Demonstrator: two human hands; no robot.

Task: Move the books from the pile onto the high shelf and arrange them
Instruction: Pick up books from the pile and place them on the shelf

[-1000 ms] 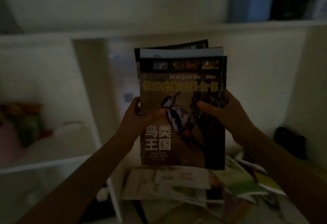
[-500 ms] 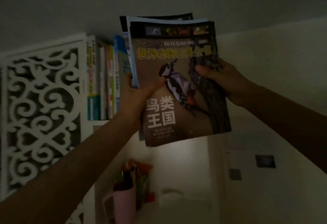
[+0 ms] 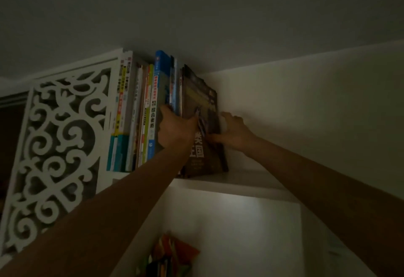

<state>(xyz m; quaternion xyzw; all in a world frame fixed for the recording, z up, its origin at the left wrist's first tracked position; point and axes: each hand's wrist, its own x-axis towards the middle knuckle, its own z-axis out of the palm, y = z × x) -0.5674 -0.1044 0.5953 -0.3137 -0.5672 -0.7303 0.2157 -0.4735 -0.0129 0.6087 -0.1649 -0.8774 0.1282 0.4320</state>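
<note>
Both hands up on the high shelf (image 3: 229, 180), left hand (image 3: 177, 130) gripping the brown bird book (image 3: 203, 156) with curled fingers, right hand (image 3: 234, 132) spread flat against its cover.

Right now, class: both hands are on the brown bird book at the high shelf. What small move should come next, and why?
Probably push the brown bird book upright against the row of books: it leans, its base on the high shelf, with the left hand and right hand at its sides.
</note>
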